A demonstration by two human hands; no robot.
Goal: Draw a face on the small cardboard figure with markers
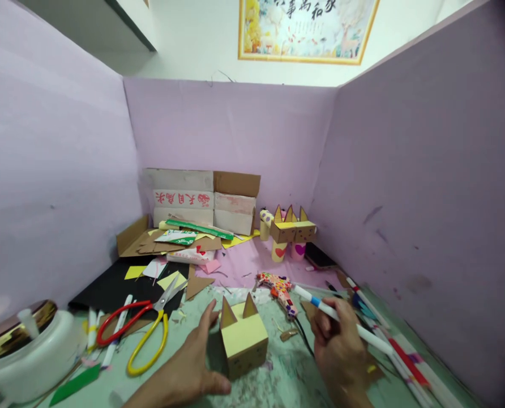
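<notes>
A small cardboard box [244, 343] with a pale yellow top and two pointed brown ears stands on the green table near the front. Small dark marks show on its front face. My left hand [193, 362] is just left of the box, thumb and fingers spread apart, holding nothing. To the right of the box, my right hand [339, 345] grips a white marker [325, 309] with a blue band, its tip pointing up and left. Between the box and the marker lies a flower-patterned glue gun [281, 292] with a black cord.
Red-and-yellow scissors [150, 317] and a white pot [35, 357] are at left. Cardboard scraps [150, 243] lie behind. Eared boxes on paper tubes [292, 232] stand at the back right, near a black phone [319, 256]. Several markers [409, 362] line the right edge.
</notes>
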